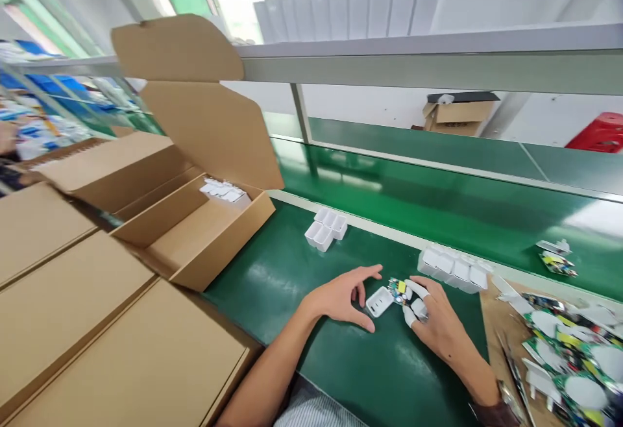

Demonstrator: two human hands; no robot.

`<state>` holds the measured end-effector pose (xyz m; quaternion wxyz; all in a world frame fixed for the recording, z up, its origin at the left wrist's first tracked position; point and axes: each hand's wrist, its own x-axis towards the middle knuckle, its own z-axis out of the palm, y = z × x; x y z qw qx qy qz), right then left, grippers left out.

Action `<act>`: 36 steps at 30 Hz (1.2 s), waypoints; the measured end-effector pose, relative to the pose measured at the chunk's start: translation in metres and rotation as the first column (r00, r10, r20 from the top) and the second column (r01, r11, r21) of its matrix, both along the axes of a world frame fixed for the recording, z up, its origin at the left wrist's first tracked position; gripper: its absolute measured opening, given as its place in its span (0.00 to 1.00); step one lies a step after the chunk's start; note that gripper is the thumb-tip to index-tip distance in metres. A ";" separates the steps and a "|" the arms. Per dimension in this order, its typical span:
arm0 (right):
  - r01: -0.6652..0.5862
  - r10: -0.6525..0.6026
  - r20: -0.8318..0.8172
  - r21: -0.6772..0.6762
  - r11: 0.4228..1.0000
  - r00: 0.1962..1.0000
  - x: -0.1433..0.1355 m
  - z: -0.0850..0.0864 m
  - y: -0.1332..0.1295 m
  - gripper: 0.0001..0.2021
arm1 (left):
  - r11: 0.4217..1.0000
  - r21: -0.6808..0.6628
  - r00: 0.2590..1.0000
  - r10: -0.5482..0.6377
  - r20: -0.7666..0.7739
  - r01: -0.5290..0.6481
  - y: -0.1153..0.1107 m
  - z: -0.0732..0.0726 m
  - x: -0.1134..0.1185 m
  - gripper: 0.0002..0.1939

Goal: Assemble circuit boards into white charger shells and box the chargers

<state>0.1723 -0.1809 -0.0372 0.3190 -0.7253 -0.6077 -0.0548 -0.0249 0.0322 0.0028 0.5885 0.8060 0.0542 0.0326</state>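
A white plastic charger housing (379, 302) with slots in its face lies on the green work surface between my hands. My left hand (341, 294) curves beside its left side, fingers apart and holding nothing. In my right hand (435, 317), fingertips wearing white covers grip a small circuit board (399, 289) with a yellow component. The board's near end is right at the housing's right edge; whether they touch I cannot tell. Under the right fingers sits another small white piece (419, 310), partly hidden.
White housings (327, 227) are grouped farther back, and a row of white cases (452, 268) stands to the right. Circuit boards and tweezers (514, 372) lie on a cardboard sheet (491, 313). An open carton (219, 245) is at left. Behind runs a green conveyor belt (389, 187), with parts (557, 258) on it.
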 end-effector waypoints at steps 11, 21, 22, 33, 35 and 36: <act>0.112 -0.106 -0.049 0.142 0.984 0.993 -0.008 0.028 0.003 0.24 | 0.939 0.188 0.943 0.244 0.228 -0.288 -0.007 0.001 0.005 0.33; -0.072 0.067 0.028 0.252 0.965 0.997 -0.043 0.046 0.007 0.35 | 0.879 0.334 0.920 0.239 0.309 -0.340 -0.014 -0.014 0.008 0.31; -0.070 0.066 0.025 0.244 0.967 0.997 -0.044 0.044 0.007 0.35 | 0.873 0.349 0.921 0.233 0.313 -0.340 -0.014 -0.015 0.008 0.31; -0.058 0.064 -0.036 0.141 0.988 0.997 -0.045 0.038 0.004 0.39 | 0.827 0.462 0.921 0.160 0.354 -0.321 -0.017 -0.010 0.010 0.30; -0.059 0.063 -0.029 0.134 0.989 0.998 -0.045 0.038 0.005 0.38 | 0.823 0.472 0.922 0.146 0.359 -0.315 -0.017 -0.009 0.011 0.30; -0.060 0.063 -0.024 0.133 0.989 0.998 -0.045 0.038 0.005 0.38 | 0.823 0.475 0.922 0.140 0.361 -0.311 -0.018 -0.009 0.011 0.31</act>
